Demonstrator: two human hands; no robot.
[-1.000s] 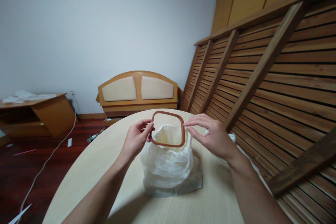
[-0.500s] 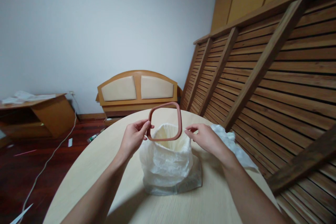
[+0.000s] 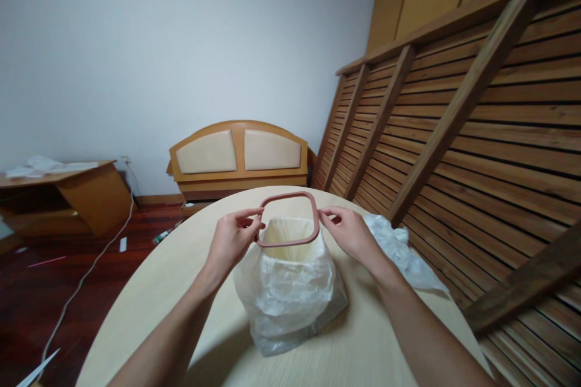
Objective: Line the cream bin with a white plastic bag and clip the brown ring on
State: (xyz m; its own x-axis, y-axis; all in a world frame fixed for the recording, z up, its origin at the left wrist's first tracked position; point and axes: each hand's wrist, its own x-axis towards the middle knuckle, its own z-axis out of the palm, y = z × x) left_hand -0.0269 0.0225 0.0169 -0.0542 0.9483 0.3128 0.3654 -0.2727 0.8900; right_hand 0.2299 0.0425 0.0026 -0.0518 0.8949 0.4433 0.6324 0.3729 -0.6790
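One round table [image 3: 163, 281], dark wood floor [image 3: 68, 266]

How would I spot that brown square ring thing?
Find the round pale table. On it stands a bin lined with a white bag; the left hand and right hand hold the ring just above its mouth. It is the only reddish-brown rounded-square hoop, empty in the middle.

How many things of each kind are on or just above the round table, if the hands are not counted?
Plastic bags: 2
Cream bin: 1
Brown ring: 1
Total: 4
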